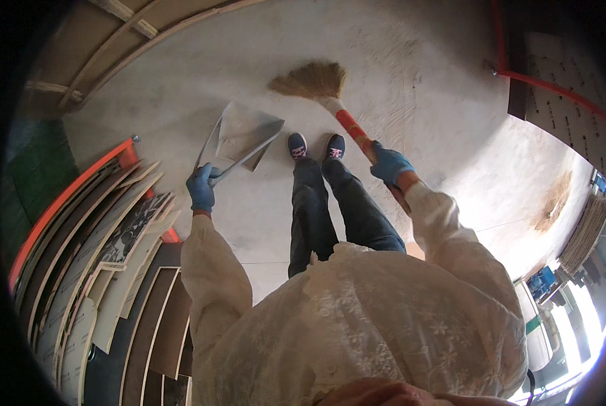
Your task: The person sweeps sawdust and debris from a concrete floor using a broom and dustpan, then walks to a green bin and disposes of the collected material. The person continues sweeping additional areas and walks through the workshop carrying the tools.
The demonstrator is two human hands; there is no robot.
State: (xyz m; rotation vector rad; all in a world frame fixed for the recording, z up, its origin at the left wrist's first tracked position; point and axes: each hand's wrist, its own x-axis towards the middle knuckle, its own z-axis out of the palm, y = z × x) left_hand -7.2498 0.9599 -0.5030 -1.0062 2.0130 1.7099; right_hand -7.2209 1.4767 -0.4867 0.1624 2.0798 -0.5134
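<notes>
My left hand [202,186], in a blue glove, is closed round the handle of a metal dustpan [239,135]. The pan hangs at the left of my feet, its flat grey tray facing up; I cannot tell whether it touches the floor. In my right hand [390,164], also gloved in blue, is the handle of a straw broom [316,81] with red bands below its bristles. The bristles fan out on the far side of my shoes, pointing away from me and to the left. Dustpan and broom are apart from each other.
Several boards and panels [130,264] lean in an orange-framed rack [73,199] on the left. A wooden frame [106,51] stands at the far left. Dust streaks mark the concrete floor [445,149]. Stacked sheets [584,230] and a red-railed rack [553,84] are on the right.
</notes>
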